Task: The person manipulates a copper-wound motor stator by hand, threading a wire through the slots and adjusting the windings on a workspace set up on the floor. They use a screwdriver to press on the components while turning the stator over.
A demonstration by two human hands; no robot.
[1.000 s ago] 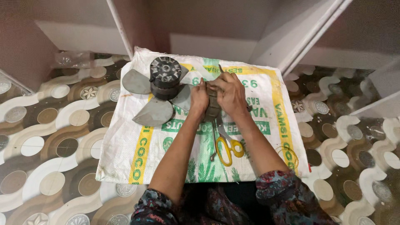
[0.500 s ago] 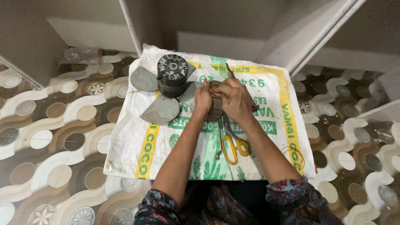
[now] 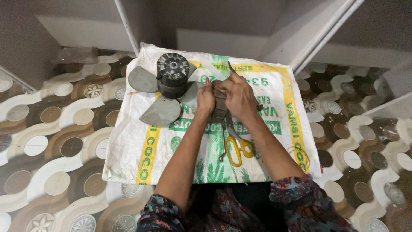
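Both hands clamped on grey metal part (image 3: 219, 105): left hand (image 3: 206, 98) grips left side, right hand (image 3: 239, 96) closed over top; long axis runs toward body, fan motor (image 3: 172, 74) just left.

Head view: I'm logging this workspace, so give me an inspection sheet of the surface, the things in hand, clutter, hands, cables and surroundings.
Surface: white woven sack with green and yellow print, spread flat on a patterned tile floor.
Things in hand: a small dark grey part, gripped by both hands above the sack.
Clutter: grey fan blades with a dark motor standing on the sack beside the left hand; yellow-handled scissors lying under the right forearm.
Hands: left hand and right hand both closed on the part.
Cables: nothing seen.
Surroundings: grey walls with a pale skirting; white poles leaning in.
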